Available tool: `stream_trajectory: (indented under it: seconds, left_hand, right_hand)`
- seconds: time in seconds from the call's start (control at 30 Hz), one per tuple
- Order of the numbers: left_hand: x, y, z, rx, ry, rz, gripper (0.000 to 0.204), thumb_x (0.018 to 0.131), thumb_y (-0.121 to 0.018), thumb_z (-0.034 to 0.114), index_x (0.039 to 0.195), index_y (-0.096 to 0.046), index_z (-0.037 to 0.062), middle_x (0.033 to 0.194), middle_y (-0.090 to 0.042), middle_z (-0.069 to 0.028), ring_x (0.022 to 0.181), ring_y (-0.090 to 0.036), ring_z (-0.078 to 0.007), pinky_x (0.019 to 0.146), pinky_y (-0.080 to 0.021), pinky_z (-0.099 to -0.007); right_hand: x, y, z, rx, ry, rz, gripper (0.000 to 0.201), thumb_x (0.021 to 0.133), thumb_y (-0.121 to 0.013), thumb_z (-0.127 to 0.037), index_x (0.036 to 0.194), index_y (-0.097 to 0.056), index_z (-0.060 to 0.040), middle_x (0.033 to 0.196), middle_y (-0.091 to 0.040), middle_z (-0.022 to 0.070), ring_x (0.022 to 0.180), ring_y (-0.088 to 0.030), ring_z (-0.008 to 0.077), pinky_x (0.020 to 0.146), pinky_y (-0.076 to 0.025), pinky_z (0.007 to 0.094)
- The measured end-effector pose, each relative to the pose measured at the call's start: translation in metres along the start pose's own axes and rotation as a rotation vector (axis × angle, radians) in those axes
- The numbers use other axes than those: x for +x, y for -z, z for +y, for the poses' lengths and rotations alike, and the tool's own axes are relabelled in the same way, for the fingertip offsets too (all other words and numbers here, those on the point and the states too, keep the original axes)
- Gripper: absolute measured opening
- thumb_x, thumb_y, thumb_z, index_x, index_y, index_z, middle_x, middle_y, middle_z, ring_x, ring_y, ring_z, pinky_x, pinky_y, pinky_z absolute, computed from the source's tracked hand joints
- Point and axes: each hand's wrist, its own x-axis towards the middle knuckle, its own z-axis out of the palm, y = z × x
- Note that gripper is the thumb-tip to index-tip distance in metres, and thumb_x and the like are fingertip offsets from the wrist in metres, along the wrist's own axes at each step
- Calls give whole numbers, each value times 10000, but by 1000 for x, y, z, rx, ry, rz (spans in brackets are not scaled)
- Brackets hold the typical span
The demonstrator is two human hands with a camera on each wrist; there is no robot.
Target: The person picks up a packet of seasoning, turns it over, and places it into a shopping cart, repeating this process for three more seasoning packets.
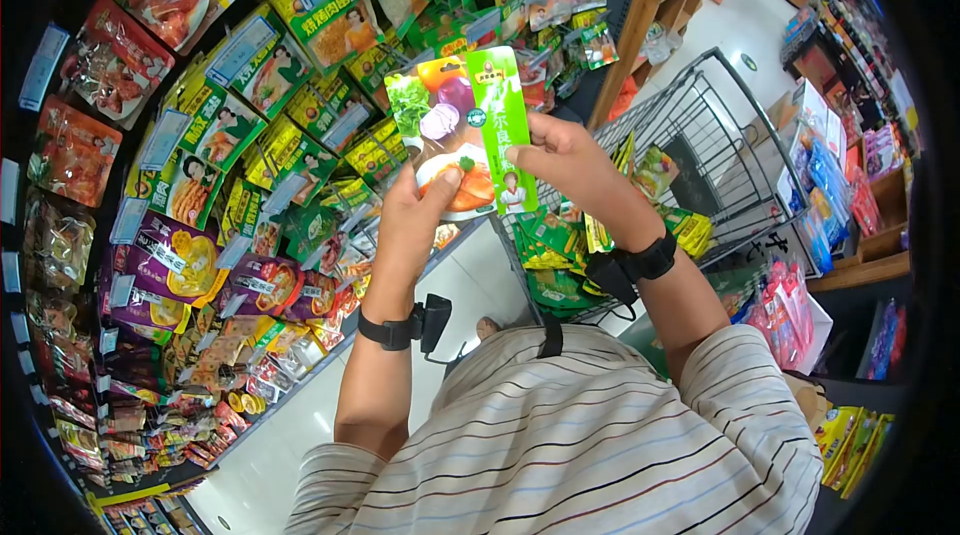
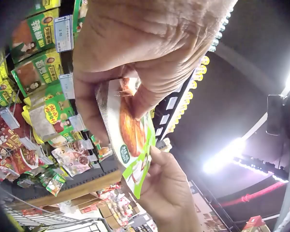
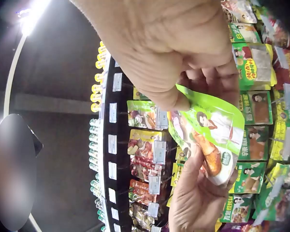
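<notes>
A flat seasoning packet (image 1: 447, 110), green along one side with roast chicken wings and vegetables printed on it, is held up between both hands. At its lower left corner, my left hand (image 1: 405, 220) pinches it, thumb on the printed front. My right hand (image 1: 575, 170) pinches the green right edge, its thumb also on the front. In the left wrist view the packet (image 2: 130, 130) is seen at a slant and bends slightly. The right wrist view shows the chef picture on the packet (image 3: 215, 128) beneath the right thumb.
Shelves of hanging seasoning packets (image 1: 265, 75) with price tags rise at the left. A wire shopping cart (image 1: 700, 105) stands at the right front, with several green and yellow packets (image 1: 550, 240) in it. Pink bags (image 1: 785, 315) sit at the far right. Tiled floor (image 1: 465, 295) lies below.
</notes>
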Motion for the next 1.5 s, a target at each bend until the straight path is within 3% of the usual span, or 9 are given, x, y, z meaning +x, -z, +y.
stream_trajectory:
  seconds: [0.3, 0.67, 0.77, 0.87, 1.0, 1.03, 1.2, 1.47, 1.5]
  left_hand:
    - [-1, -3, 27, 70, 4, 2, 452, 965, -644, 212, 1337, -522, -13, 1219, -635, -79, 1058, -618, -137, 926, -501, -296]
    - [-3, -6, 51, 106, -30, 61, 402, 987, -621, 246, 1330, -570, 43, 1130, -677, -41, 923, -660, -98, 704, -542, -244]
    - [-1, -4, 60, 131, -36, 39, 388, 993, -615, 229, 1308, -549, 12, 1152, -661, -34, 976, -628, -90, 812, -533, -256]
    - [3, -3, 69, 185, -149, 24, 439, 980, -632, 250, 1347, -555, 22, 1155, -662, -36, 1047, -601, -99, 901, -478, -271]
    - [8, 0, 92, 267, -171, 54, 454, 976, -633, 242, 1341, -541, -11, 1202, -635, -50, 1084, -577, -118, 968, -446, -284]
    - [14, 5, 91, 321, -214, 74, 450, 978, -630, 253, 1339, -545, -1, 1190, -643, -48, 1059, -594, -112, 940, -466, -279]
    - [18, -3, 125, 271, -239, 103, 344, 1000, -613, 254, 1246, -579, 16, 1087, -659, -26, 942, -600, -75, 796, -498, -239]
    - [27, -15, 147, 349, -324, 63, 349, 1000, -621, 253, 1228, -576, -8, 1080, -663, -31, 937, -604, -76, 797, -495, -243]
    - [29, -15, 145, 378, -333, 64, 363, 997, -620, 266, 1249, -575, 9, 1036, -665, -13, 860, -598, -61, 708, -481, -228]
  right_hand:
    - [11, 7, -20, -12, 74, -9, 359, 968, -561, -93, 1303, -562, 35, 1176, -649, 29, 1039, -594, 77, 919, -479, 262]
    - [24, 14, -44, -51, 57, -28, 285, 999, -521, -145, 1204, -603, 34, 1074, -662, 19, 917, -601, 59, 802, -489, 236]
    - [28, 10, -53, 52, 74, -54, 271, 1007, -519, -159, 1176, -607, 33, 1049, -662, 17, 912, -600, 59, 798, -490, 241]
    - [40, 14, -56, -22, 152, -55, 295, 1016, -526, -209, 1211, -620, -8, 989, -658, -27, 810, -578, 21, 701, -473, 211]
    - [42, 17, -91, -269, 103, -77, 286, 1009, -547, -195, 1210, -618, -5, 1043, -659, -13, 882, -574, 23, 754, -480, 224]
    - [59, 21, -72, -151, 284, -127, 275, 1014, -530, -191, 1179, -619, 10, 1045, -647, -22, 921, -550, 44, 800, -468, 246]
    - [54, 6, -119, -97, 224, -174, 304, 1005, -546, -173, 1243, -600, 9, 1073, -657, -2, 934, -571, 61, 818, -476, 257]
    - [75, 24, -111, -91, 286, -149, 314, 989, -573, -211, 1195, -615, 22, 960, -668, -9, 781, -554, 28, 658, -450, 224]
    - [71, 24, -114, -90, 284, -150, 313, 989, -573, -208, 1197, -614, 23, 973, -670, -5, 794, -559, 30, 672, -456, 226]
